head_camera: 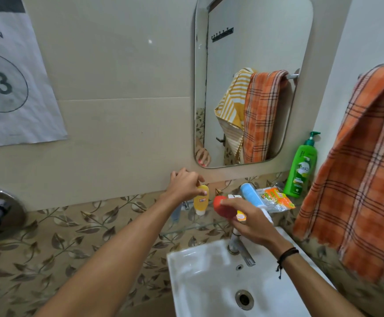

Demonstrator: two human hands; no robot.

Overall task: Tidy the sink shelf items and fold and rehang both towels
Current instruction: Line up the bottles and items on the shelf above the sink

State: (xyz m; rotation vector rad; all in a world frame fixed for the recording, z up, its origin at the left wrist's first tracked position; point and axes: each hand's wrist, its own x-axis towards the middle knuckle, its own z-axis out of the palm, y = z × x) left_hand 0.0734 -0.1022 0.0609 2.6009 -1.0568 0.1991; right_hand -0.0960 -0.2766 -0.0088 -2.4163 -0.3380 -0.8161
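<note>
Head view, the only one we have.

Counts:
- 2 hands, both busy.
- 1 yellow tube (pixel 201 199), 1 red bottle (pixel 222 208), 1 blue-and-white tube (pixel 252 195), 1 green pump bottle (pixel 301 172), 1 packet (pixel 276 199), 1 grey-blue item (pixel 176 213) we can't identify.
- Towels: we see 1 directly, the orange plaid towel (pixel 355 179) draped on a rail at far right. The mirror (pixel 255 42) shows 2 on that rail: the same plaid one and a yellow striped towel (pixel 231 104) beside it. Both hang loose, bunched.

Hands:
- left hand (pixel 184 186): fingers curled, pinching the top end of the yellow tube. The tube is upright, white cap down, at the left part of the glass shelf (pixel 186 229). We can't tell if the cap touches the glass.
- right hand (pixel 251 223): fingers wrapped on the red bottle, held tilted, just right of the yellow tube and above the tap (pixel 241 248). Black wristband (pixel 287 253) on that wrist.

Containers:
- The glass shelf carries the blue-and-white tube lying down, the packet touching its right side, and the green pump bottle upright at the right end.
- The packet is a clear wrapper with orange contents inside.
- sink (pixel 209 282): white basin below the shelf, with its drain in view.

Elsewhere: paper sheet (pixel 15 76) marked "13" on the wall, top left.
</note>
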